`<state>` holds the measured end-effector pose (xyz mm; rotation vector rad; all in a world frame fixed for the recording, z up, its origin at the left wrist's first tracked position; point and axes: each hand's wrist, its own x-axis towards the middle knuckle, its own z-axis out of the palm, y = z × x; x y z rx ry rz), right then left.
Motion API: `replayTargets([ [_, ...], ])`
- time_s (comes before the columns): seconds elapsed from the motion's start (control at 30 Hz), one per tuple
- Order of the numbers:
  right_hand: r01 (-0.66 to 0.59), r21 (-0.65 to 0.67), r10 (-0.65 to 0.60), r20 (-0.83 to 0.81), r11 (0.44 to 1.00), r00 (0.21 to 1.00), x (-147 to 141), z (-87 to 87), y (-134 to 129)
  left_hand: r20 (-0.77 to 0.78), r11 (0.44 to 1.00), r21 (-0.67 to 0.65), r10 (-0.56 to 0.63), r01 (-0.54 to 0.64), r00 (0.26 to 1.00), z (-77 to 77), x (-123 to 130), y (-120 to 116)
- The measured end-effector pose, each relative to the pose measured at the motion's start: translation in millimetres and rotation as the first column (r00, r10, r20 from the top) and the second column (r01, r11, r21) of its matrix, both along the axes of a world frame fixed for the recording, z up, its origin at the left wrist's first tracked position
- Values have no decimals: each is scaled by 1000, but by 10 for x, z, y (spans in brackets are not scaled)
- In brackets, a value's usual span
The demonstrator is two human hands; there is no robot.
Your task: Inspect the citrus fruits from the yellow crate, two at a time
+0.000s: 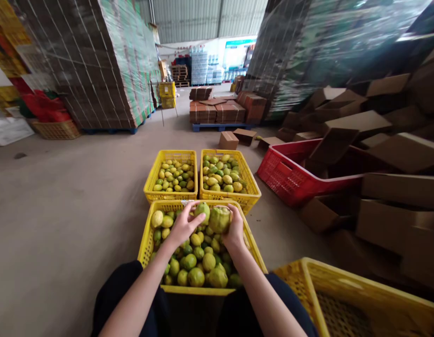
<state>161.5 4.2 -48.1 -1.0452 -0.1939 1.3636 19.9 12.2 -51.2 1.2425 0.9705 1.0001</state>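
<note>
The person's left hand [185,223] grasps a smooth, oval green fruit [202,211] between thumb and fingers; the right hand [235,228] grips a larger, lumpy yellow-green fruit [219,220] by its right side, both held above the nearest yellow perforated plastic crate [199,291], near its far edge. Below, loose rounded green and yellow fruits [189,261] cover that crate's inside. Beyond its far edge, two similar yellow fruit-filled crates [234,198] stand side by side.
</note>
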Motion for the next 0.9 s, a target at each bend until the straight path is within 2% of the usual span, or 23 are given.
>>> replayTargets([
  [0.07, -78, -62, 70, -117, 995, 991, -5, 36, -11, 140, 980, -194, -7, 34, 990, -18, 6, 28],
  [0.13, -70, -76, 60, -126, 995, 990, -22, 73, -24, 264, 941, -333, 39, 53, 964, -41, 7, 60],
  [0.2, -48, -7, 47, -88, 999, 995, -47, 111, -30, 359, 922, -384, 91, 58, 929, -57, -1, 89],
  [0.27, -77, 69, 83, -95, 995, 992, -72, 143, -25, 422, 911, -408, 133, 57, 897, -47, -20, 109],
  [0.33, -97, 87, 109, -153, 991, 982, -96, 155, -6, 448, 886, -463, 200, 35, 871, -7, -46, 117],
  [0.4, -71, 63, 82, -202, 995, 976, -130, 129, 28, 485, 848, -530, 297, 7, 822, 48, -78, 113],
  [0.47, -44, -3, 42, -246, 999, 968, -186, 56, 73, 566, 827, -561, 364, 23, 740, 87, -112, 102],
  [0.53, -49, -102, 18, -291, 994, 957, -267, -59, 119, 654, 834, -549, 386, 57, 651, 81, -142, 88],
  [0.6, -77, -167, 23, -304, 983, 952, -363, -196, 153, 695, 848, -526, 390, 58, 603, 24, -164, 74],
  [0.73, -128, -254, 59, -261, 959, 964, -498, -443, 161, 670, 839, -542, 465, -47, 579, -181, -189, 60],
  [0.9, -120, -267, 81, -153, 956, 985, -457, -624, 65, 531, 747, -626, 618, -222, 580, -439, -253, 9],
])
